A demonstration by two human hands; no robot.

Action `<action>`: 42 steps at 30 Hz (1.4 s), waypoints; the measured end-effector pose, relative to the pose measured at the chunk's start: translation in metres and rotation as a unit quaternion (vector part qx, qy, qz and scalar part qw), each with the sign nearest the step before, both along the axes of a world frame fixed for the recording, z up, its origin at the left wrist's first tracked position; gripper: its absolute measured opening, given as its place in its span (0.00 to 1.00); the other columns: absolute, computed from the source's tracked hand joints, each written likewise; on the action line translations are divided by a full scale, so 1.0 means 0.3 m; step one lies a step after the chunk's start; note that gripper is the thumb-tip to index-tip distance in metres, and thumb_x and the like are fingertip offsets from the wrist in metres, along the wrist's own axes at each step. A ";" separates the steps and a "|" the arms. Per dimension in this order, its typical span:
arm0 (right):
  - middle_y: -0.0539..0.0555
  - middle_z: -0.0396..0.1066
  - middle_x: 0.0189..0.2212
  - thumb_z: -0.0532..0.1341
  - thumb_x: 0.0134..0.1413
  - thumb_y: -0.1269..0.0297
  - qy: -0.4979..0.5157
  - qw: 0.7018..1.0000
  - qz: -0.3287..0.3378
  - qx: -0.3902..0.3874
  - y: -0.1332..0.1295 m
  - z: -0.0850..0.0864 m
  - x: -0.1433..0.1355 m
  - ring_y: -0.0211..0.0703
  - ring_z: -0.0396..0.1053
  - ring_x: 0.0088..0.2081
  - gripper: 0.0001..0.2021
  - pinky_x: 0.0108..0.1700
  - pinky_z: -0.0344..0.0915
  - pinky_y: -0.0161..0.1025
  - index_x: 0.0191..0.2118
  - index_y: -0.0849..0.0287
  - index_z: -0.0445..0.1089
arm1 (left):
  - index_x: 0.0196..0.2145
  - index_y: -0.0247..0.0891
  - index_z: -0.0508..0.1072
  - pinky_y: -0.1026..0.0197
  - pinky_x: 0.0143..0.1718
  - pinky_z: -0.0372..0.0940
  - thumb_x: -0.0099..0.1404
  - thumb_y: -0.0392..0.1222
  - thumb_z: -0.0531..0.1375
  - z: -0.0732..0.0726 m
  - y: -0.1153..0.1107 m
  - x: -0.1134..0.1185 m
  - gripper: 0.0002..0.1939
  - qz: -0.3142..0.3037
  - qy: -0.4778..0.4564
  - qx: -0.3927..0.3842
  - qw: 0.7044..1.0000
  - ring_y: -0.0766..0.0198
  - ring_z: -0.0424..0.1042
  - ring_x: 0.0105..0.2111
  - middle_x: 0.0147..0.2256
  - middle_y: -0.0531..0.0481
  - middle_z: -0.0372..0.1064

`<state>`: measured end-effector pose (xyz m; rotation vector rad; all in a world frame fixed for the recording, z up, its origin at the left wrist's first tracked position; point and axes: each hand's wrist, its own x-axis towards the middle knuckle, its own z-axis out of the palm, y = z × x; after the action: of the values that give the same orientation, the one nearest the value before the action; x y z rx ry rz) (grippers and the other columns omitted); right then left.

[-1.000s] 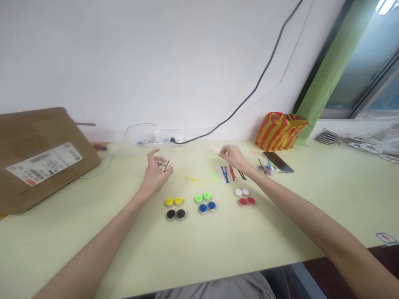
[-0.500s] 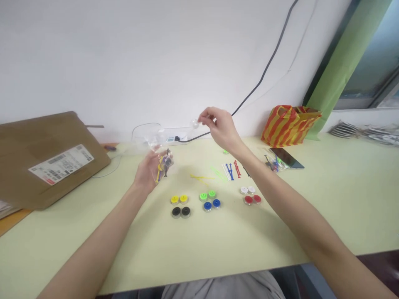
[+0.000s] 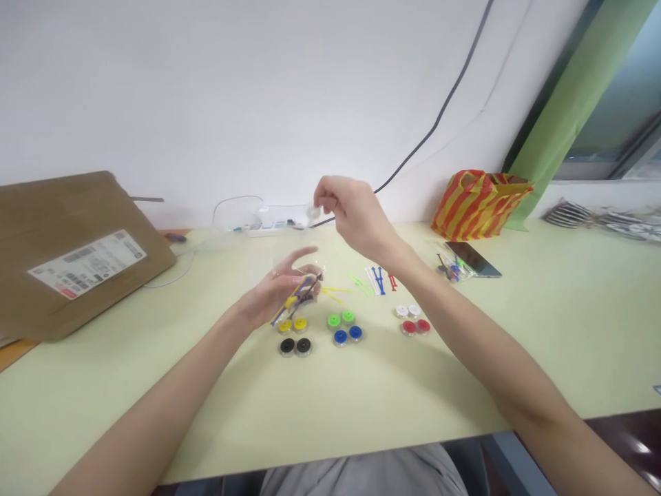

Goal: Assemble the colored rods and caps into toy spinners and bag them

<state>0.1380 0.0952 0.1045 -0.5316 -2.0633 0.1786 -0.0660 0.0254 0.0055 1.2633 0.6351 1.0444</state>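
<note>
My left hand (image 3: pixel 276 293) holds a clear bag of small parts (image 3: pixel 299 296), yellow, blue and dark, just above the yellow discs (image 3: pixel 293 324). My right hand (image 3: pixel 343 210) is raised near the wall, thumb and fingers pinched on a clear round piece (image 3: pixel 312 213). Below lie pairs of black discs (image 3: pixel 296 346), green discs (image 3: pixel 341 319), blue discs (image 3: pixel 348 335), white discs (image 3: pixel 407 311) and red discs (image 3: pixel 416 327). Behind them are thin sticks: yellow (image 3: pixel 334 294), green (image 3: pixel 360 283), blue (image 3: pixel 379 280) and red (image 3: pixel 392 282).
A cardboard package (image 3: pixel 67 255) leans at the left. A power strip (image 3: pixel 273 229) lies along the wall, with a black cable. At the right are a bag of parts (image 3: pixel 454 267), a tablet (image 3: pixel 474 259) and a striped bag (image 3: pixel 478 207).
My left hand has moved right and slightly down with the bag, and its fingers are spread more. My right hand has shifted a little left with the clear piece.
</note>
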 end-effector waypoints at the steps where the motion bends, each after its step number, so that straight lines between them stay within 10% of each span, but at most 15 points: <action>1: 0.51 0.73 0.32 0.53 0.60 0.80 -0.029 0.999 0.032 -0.013 -0.001 -0.002 -0.004 0.41 0.69 0.36 0.13 0.42 0.63 0.39 0.34 0.58 0.71 | 0.64 0.45 0.63 0.54 0.43 0.67 0.62 0.38 0.64 -0.003 0.000 0.001 0.34 -0.006 0.008 0.004 1.000 0.59 0.72 0.37 0.45 0.45 0.69; 12: 0.52 0.78 0.29 0.61 0.62 0.70 -0.091 0.944 0.235 -0.213 0.001 -0.032 -0.024 0.36 0.74 0.31 0.03 0.35 0.67 0.34 0.40 0.61 0.71 | 0.63 0.46 0.63 0.53 0.43 0.67 0.62 0.40 0.66 -0.005 -0.007 0.004 0.34 -0.026 0.020 0.007 0.999 0.59 0.73 0.38 0.45 0.46 0.68; 18: 0.56 0.78 0.36 0.55 0.65 0.66 -0.012 0.995 -0.035 -0.097 0.236 -0.080 0.081 0.41 0.74 0.38 0.10 0.45 0.68 0.37 0.39 0.62 0.74 | 0.64 0.45 0.63 0.55 0.44 0.68 0.59 0.40 0.67 0.010 -0.006 0.012 0.36 -0.020 0.010 0.004 1.000 0.61 0.72 0.36 0.42 0.47 0.68; 21: 0.58 0.78 0.46 0.53 0.65 0.70 -0.149 0.945 -0.256 -0.140 0.364 -0.187 0.173 0.43 0.73 0.46 0.13 0.51 0.65 0.37 0.45 0.61 0.75 | 0.64 0.44 0.64 0.56 0.43 0.68 0.60 0.41 0.67 0.007 -0.001 0.003 0.35 -0.013 -0.005 0.001 1.000 0.60 0.72 0.37 0.41 0.47 0.69; 29: 0.68 0.78 0.44 0.64 0.54 0.74 -0.260 0.889 -0.308 -0.216 0.461 -0.433 0.280 0.48 0.71 0.46 0.09 0.47 0.62 0.36 0.40 0.67 0.79 | 0.61 0.44 0.67 0.55 0.45 0.71 0.60 0.40 0.67 0.002 0.005 -0.001 0.32 0.029 -0.036 -0.022 0.999 0.59 0.74 0.38 0.43 0.47 0.70; 42: 0.55 0.76 0.30 0.54 0.67 0.66 -0.223 0.954 -0.140 -0.145 0.359 -0.192 0.171 0.37 0.64 0.30 0.14 0.36 0.57 0.34 0.36 0.63 0.76 | 0.60 0.41 0.67 0.57 0.44 0.70 0.62 0.39 0.65 -0.020 0.010 0.007 0.29 0.034 -0.031 -0.020 0.999 0.59 0.74 0.38 0.42 0.46 0.71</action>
<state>0.1893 0.2029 0.0469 -1.1234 -2.3785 0.2085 -0.0639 0.0284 -0.0004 1.1759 0.6531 1.1179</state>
